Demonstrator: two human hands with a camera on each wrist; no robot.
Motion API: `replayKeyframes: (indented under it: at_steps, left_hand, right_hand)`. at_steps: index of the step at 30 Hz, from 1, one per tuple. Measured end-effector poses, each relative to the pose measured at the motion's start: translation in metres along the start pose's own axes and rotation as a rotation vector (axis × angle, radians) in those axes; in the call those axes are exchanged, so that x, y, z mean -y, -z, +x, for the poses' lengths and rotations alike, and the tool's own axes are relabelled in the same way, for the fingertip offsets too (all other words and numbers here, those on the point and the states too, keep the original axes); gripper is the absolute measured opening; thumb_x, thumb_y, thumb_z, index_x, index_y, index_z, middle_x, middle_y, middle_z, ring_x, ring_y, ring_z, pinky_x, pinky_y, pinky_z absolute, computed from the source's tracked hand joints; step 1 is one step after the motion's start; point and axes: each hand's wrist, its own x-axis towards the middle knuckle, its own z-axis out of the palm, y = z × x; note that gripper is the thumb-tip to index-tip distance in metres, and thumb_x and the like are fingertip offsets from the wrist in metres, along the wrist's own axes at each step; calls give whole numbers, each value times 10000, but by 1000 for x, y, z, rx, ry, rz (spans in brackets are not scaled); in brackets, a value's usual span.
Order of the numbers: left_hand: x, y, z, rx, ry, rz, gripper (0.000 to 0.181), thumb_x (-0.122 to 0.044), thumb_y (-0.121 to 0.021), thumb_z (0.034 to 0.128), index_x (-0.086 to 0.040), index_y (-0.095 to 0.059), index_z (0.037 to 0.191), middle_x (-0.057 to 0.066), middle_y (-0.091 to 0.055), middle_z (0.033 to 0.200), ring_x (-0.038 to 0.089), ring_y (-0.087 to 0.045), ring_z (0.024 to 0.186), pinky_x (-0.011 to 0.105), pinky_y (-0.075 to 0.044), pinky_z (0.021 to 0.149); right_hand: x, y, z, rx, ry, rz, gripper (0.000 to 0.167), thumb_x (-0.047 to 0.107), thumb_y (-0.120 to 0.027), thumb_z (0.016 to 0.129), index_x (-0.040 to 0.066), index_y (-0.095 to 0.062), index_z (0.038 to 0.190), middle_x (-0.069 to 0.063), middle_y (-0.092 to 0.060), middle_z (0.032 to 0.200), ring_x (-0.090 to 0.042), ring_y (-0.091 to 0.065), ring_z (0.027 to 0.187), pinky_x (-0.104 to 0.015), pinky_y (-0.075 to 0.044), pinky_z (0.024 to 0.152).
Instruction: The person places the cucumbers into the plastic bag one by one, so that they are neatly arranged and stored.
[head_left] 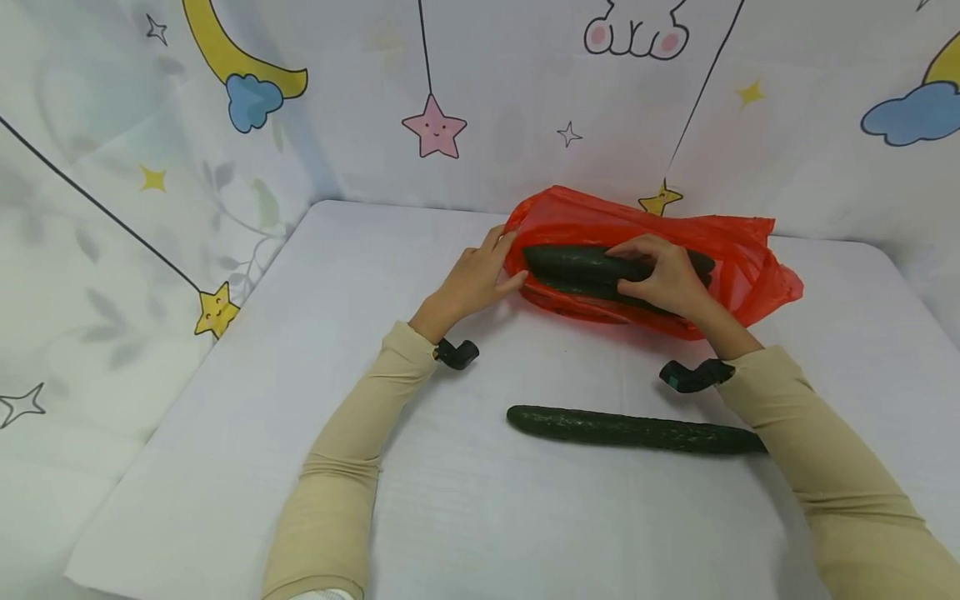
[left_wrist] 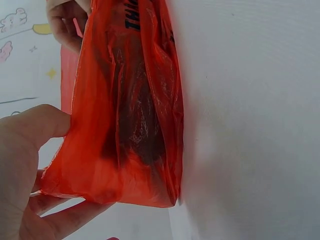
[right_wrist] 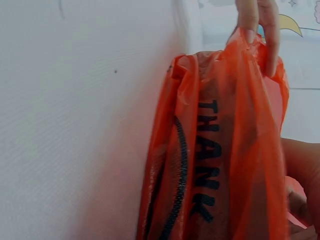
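Observation:
A red plastic bag [head_left: 738,250] with dark lettering lies on its side at the back of the table. Its opening shows dark green cucumbers [head_left: 570,265] inside. My left hand [head_left: 474,279] holds the bag's left end, thumb at the front and fingers behind. In the left wrist view, that thumb [left_wrist: 50,122] lies against the bag's edge. Reaching into the opening, my right hand [head_left: 670,279] grips a cucumber between thumb and fingers. The right wrist view hides most of this hand behind the red film. Another cucumber [head_left: 630,430] lies on the table in front of the bag.
The white-covered table [head_left: 450,483] stands against a patterned cloth backdrop [head_left: 510,75] with stars and moons. Dark wrist devices [head_left: 693,377] sit on both wrists. My right sleeve [head_left: 832,467] passes over the right end of the loose cucumber.

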Motion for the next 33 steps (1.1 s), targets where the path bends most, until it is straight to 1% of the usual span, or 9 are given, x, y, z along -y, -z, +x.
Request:
replayKeyframes:
  at_steps: [3, 9, 15, 22, 26, 29, 33]
  left_hand:
    - [-1, 0, 0, 4, 2, -5, 646, -322, -581, 966, 9, -341, 1467, 168, -339, 1494, 286, -530, 1228, 497, -406, 1040]
    - [0, 3, 0, 5, 15, -8, 654, -326, -579, 967, 3, -331, 1474, 162, -331, 1502, 278, -506, 1257, 492, -394, 1054]
    - [-1, 1, 0, 40, 27, -19, 670, -334, -578, 969, -8, -307, 1489, 154, -310, 1518, 272, -467, 1295, 491, -375, 1073]
    - [-3, 1, 0, 16, 6, -4, 657, -323, -578, 969, 10, -326, 1476, 171, -332, 1504, 285, -506, 1255, 486, -395, 1057]
    - [-3, 2, 0, 16, 2, -5, 658, -323, -581, 967, 17, -330, 1472, 174, -332, 1502, 290, -518, 1240, 495, -402, 1050]
    - [-3, 2, 0, 15, 1, -6, 656, -327, -577, 969, 15, -330, 1471, 174, -329, 1502, 292, -516, 1241, 497, -403, 1046]
    - [-2, 1, -1, 11, -3, -6, 653, -325, -578, 967, 15, -334, 1469, 176, -336, 1495, 292, -506, 1250, 497, -404, 1044]
  right_hand:
    - [-2, -1, 0, 9, 3, -11, 403, -64, -756, 770, 11, -682, 1159, -162, -646, 1125, -106, -534, 984, -67, -400, 849]
    - [-5, -2, 9, 53, 16, -18, 394, -56, -764, 767, 28, -692, 1145, -143, -654, 1127, -231, -557, 1012, -102, -406, 847]
    - [-8, -2, 7, 82, -12, -11, 382, -44, -760, 778, 23, -690, 1148, -153, -652, 1129, -254, -564, 1030, -124, -412, 845]
    - [-11, -1, 7, 121, -21, -54, 373, -59, -734, 786, -7, -674, 1150, -179, -640, 1115, -292, -555, 1021, -164, -417, 827]
    - [-11, 1, 7, 164, -22, -64, 375, -51, -729, 804, -19, -660, 1171, -195, -631, 1118, -309, -552, 1026, -186, -417, 832]
    - [-10, 2, 8, 182, -38, -71, 382, -42, -733, 814, -16, -653, 1186, -200, -627, 1125, -310, -550, 1032, -234, -432, 849]
    - [-9, 0, 8, 180, -64, -78, 391, -44, -735, 810, -11, -653, 1191, -193, -625, 1131, -310, -551, 1039, -362, -452, 885]
